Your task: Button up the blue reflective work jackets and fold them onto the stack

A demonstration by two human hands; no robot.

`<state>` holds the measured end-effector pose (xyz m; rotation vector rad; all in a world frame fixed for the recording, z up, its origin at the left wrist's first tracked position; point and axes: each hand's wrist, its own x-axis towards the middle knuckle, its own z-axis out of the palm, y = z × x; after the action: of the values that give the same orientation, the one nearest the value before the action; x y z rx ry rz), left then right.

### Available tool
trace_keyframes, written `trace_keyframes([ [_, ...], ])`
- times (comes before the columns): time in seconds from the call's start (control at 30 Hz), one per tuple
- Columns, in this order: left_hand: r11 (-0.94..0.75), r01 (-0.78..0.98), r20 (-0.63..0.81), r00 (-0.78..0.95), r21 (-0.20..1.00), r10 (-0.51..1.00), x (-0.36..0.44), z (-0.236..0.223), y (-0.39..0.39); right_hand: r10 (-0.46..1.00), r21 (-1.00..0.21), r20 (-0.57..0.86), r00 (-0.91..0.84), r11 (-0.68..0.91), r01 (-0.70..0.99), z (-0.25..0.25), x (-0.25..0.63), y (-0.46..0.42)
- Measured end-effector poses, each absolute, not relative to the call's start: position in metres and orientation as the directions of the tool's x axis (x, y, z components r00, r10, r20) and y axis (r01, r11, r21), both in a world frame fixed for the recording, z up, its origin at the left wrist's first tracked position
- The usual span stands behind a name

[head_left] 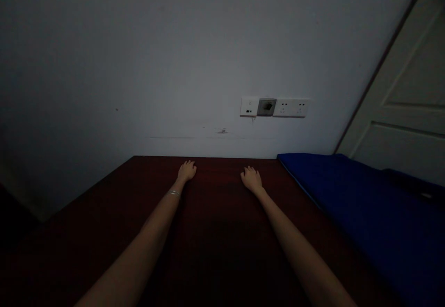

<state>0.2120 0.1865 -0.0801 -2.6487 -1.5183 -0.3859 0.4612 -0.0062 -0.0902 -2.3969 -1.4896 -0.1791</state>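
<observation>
Both arms reach forward over a dark red wooden table (215,205). Close to its far edge, my left hand (187,170) rests palm down with the fingers a little apart and holds nothing. A thin silvery bracelet (173,193) circles that wrist. My right hand (251,178) also lies palm down on the tabletop, some way to the right, its fingers spread and slightly bent. Nothing shows in or under either hand, though the palms are hidden.
A pale wall (187,66) stands behind the table, marked with scuffs. On it sit a row of white sockets (291,108) and a grey wall plate (266,107). Blue cloth (354,196) covers the right side. A panelled door (410,80) is at the far right.
</observation>
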Motion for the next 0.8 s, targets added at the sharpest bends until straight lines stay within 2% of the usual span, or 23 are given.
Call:
trace_keyframes([
  [0.43,-0.454,0.891,0.317,0.424,0.021,0.848,0.251,-0.062,0.133,0.841,-0.197,0.281,0.462,-0.421,0.885,-0.082,0.453,-0.019],
  [0.63,-0.487,0.870,0.307,0.443,0.081,0.842,0.299,-0.075,0.085,0.831,-0.197,0.300,0.468,-0.426,0.883,-0.071,0.441,-0.030],
  [0.8,-0.534,0.836,0.260,0.491,0.127,0.831,0.321,-0.085,0.057,0.821,-0.212,0.255,0.512,-0.469,0.857,-0.073,0.428,-0.042],
])
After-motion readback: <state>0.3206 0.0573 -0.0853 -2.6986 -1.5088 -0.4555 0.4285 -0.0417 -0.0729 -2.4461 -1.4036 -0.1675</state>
